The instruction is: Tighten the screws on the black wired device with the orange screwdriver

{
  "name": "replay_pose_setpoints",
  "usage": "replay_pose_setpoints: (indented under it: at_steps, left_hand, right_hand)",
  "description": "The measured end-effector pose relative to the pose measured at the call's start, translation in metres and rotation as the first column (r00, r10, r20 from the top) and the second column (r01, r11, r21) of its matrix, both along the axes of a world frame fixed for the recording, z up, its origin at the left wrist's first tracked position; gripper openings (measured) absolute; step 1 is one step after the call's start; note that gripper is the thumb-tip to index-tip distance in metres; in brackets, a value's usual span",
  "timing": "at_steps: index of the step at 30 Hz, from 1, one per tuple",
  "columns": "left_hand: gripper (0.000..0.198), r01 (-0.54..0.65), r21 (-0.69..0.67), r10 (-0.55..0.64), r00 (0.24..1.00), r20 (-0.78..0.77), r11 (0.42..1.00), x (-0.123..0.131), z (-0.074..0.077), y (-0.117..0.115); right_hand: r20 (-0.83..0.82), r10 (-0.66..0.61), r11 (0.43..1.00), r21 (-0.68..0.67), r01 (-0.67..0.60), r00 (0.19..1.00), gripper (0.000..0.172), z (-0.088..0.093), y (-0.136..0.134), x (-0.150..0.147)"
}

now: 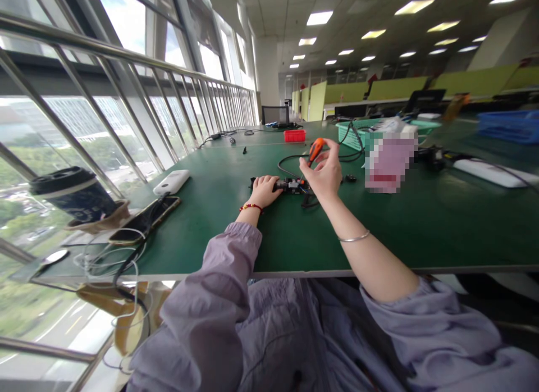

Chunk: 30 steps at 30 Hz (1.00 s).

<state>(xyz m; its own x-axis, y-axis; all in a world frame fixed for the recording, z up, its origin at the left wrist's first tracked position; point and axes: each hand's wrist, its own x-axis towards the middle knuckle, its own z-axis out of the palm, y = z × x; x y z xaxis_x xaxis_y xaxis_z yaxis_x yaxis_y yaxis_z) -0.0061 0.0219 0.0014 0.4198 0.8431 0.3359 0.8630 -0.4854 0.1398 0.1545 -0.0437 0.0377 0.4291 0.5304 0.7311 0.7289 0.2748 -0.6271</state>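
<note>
The device (293,186) lies on the green table (295,235) in front of the person. The left hand (266,192) is clasped over the device's left end, fingers curled on top and thumb along its near side. Above the device's right part, the right hand (326,172) pinches a screwdriver (316,149) by its orange handle, tilted, with the shaft pointing down at the device; whether the tip touches, I cannot tell. Beyond the device sits a red tray (295,136); well left of it stands a cup (76,195).
</note>
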Motion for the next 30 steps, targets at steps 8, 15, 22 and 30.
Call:
replay_pose_setpoints:
  at_steps: [8, 15, 22, 30]
  left_hand:
    - [0.043, -0.01, 0.015, 0.011, 0.999, -0.033, 1.0, 0.0, 0.002, -0.001]
    - [0.045, -0.045, 0.006, 0.045, 0.992, -0.119, 0.999, -0.004, 0.022, -0.012]
    - [0.049, 0.011, -0.174, -0.032, 0.993, -0.116, 0.985, -0.001, 0.027, -0.02]
    - [0.047, -0.282, -0.165, 0.274, 0.959, -0.071, 0.945, -0.039, 0.032, -0.003]
  right_hand:
    - [-0.068, -0.075, 0.99, -0.127, 0.066, 0.995, 0.03, 0.005, -0.007, -0.001]
    - [-0.074, 0.073, 0.996, -0.048, -0.077, 0.995, 0.04, 0.002, 0.0, 0.0]
    - [-0.121, 0.004, 0.994, -0.105, -0.017, 0.993, 0.029, 0.001, -0.003, 0.001]
    - [-0.041, 0.167, 0.976, -0.137, -0.171, 0.985, 0.029, -0.004, -0.001, -0.002]
